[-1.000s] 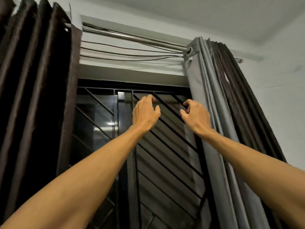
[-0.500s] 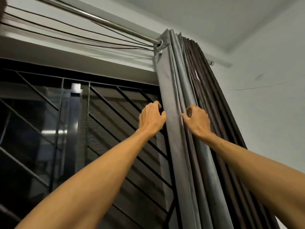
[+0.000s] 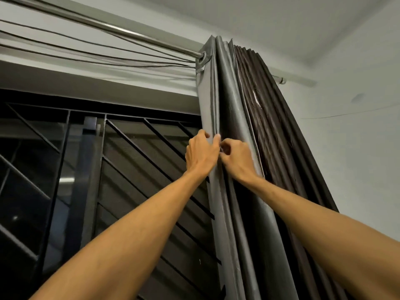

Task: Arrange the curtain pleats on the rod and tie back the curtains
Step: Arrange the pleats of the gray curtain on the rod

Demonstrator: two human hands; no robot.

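Curled round the leading grey edge of the curtain (image 3: 229, 94) with the left grip (image 3: 202, 152); pinching the neighbouring fold with the right grip (image 3: 238, 159), knuckles touching. Hanging bunched at the right end of the rod (image 3: 129, 32), beside the window grille (image 3: 140, 159). Probably mid-pleating; no tie-back in sight, tying apparently not yet done.

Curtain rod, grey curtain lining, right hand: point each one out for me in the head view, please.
curtain rod (image 3: 151, 40), head view, bare middle stretch of the metal bar.
grey curtain lining (image 3: 229, 94), head view, broad fold near its top.
right hand (image 3: 237, 161), head view, back of the hand.
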